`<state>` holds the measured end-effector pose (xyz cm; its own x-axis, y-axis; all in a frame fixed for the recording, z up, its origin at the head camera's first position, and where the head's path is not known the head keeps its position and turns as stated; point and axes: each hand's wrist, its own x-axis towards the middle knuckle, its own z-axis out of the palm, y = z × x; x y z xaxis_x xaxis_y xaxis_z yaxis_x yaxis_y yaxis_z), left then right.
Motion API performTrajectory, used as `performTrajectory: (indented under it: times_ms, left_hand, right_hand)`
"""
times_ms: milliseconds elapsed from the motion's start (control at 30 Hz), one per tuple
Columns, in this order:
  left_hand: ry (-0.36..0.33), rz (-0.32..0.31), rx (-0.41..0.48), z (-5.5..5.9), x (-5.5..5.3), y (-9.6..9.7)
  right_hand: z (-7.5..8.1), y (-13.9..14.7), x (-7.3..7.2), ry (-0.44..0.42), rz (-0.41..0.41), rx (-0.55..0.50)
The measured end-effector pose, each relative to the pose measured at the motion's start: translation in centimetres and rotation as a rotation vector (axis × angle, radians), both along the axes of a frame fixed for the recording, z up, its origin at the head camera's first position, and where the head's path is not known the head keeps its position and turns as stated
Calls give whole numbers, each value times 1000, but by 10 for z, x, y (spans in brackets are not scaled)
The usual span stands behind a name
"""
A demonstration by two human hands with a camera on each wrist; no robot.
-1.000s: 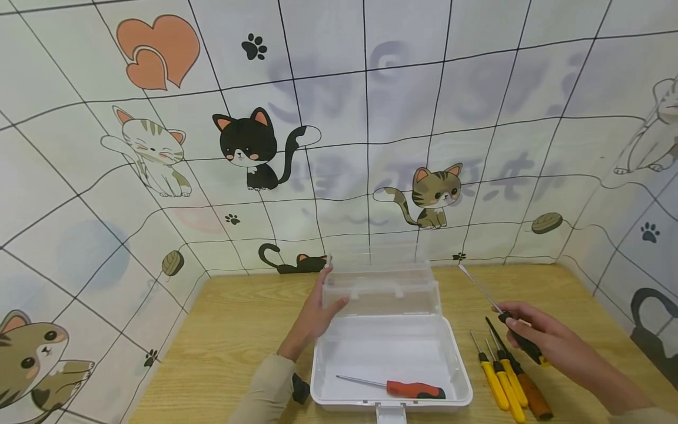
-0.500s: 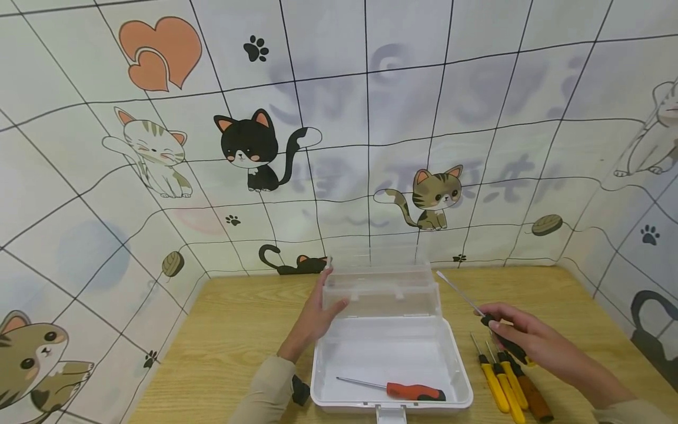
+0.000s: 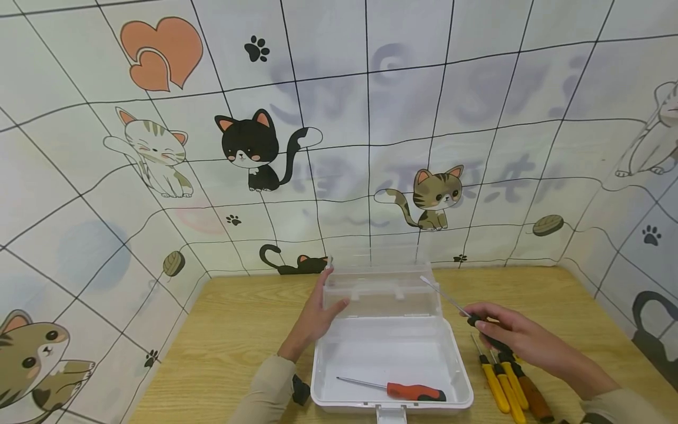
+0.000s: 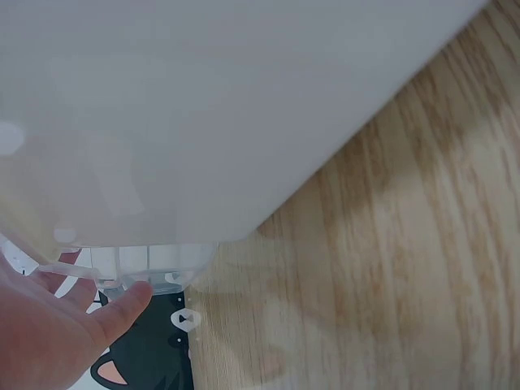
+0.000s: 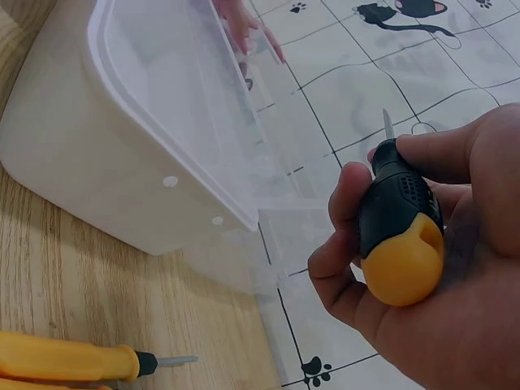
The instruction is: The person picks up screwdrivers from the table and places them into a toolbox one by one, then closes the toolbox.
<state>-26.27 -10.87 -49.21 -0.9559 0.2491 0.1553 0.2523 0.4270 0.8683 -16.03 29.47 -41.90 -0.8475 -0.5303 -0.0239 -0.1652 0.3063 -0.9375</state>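
Note:
In the head view a white box stands on the table, its clear lid raised at the back. My left hand holds the lid's left edge, thumb on the near face and fingers behind. My right hand grips a black and yellow screwdriver by its handle, right of the box. The screwdriver's shaft slants up and left, its tip overlapping the lid's right side in view. A red-handled screwdriver lies in the box near the front wall.
Several yellow-handled screwdrivers and a brown-handled one lie to the right of the box, partly below my right hand. A small black object sits at the box's left. A cat-patterned wall covering rises behind the table.
My right hand has moved left with the black and yellow screwdriver, away from above the other screwdrivers toward the box. My left hand stays on the lid.

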Motion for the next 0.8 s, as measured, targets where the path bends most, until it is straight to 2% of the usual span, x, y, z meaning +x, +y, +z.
performTrajectory:
  times_ms: [200,367,500,800]
  left_hand:
    - [-10,0,-5,1,1,0]
    - [-6,4,-10,1,1,0]
    - [-8,1,-1,1,2,-1]
    - [-9,-3,-10,1,1,-1]
  right_hand:
    - [3,-11,-3,10,21,33]
    - [6,-21,-3,-15,8,82]
    - [6,-27,-4,-34,20,77]
    - [4,-36,-4,-19,36,58]
